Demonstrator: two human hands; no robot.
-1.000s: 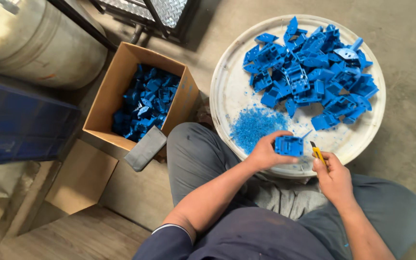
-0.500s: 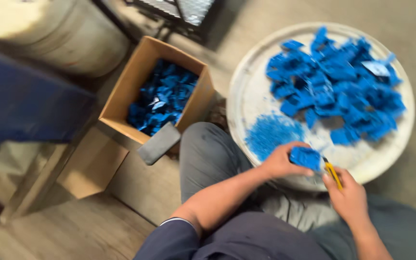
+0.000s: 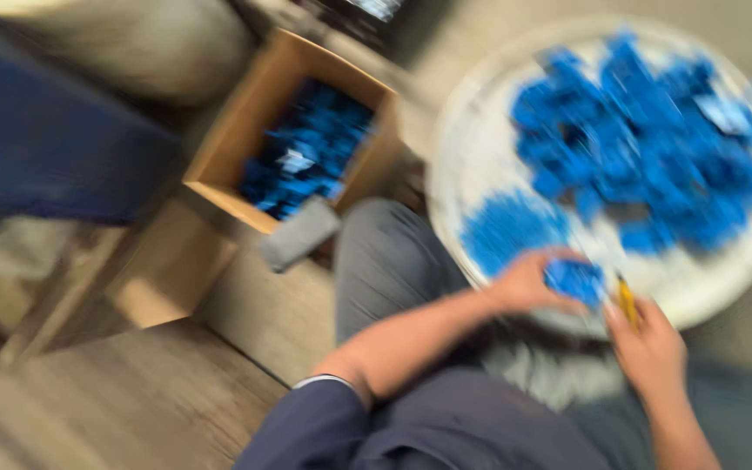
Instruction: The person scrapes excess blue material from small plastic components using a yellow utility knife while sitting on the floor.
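Bare concrete floor [image 3: 263,313] lies under you, and the whole view is smeared by motion, so fine detail is lost. Your left hand [image 3: 528,283] is curled around a small blue plastic part [image 3: 576,280], holding it at the near rim of the round white tray [image 3: 480,165], just above your lap. Your right hand [image 3: 650,348] sits just beside that part, fingers closed on a thin yellow tool [image 3: 627,302] whose tip points up toward it; whether the tip touches the part cannot be told. On the tray, a big heap of blue parts [image 3: 646,148] fills the far side, and a patch of fine blue scraps [image 3: 506,228] lies close to your left hand. To your left, beyond your grey-trousered knee [image 3: 385,261], an open cardboard box [image 3: 237,148] holds more blue pieces [image 3: 306,148], with a grey block [image 3: 299,233] leaning at its near corner. A dark blue surface [image 3: 45,139] stands further left.
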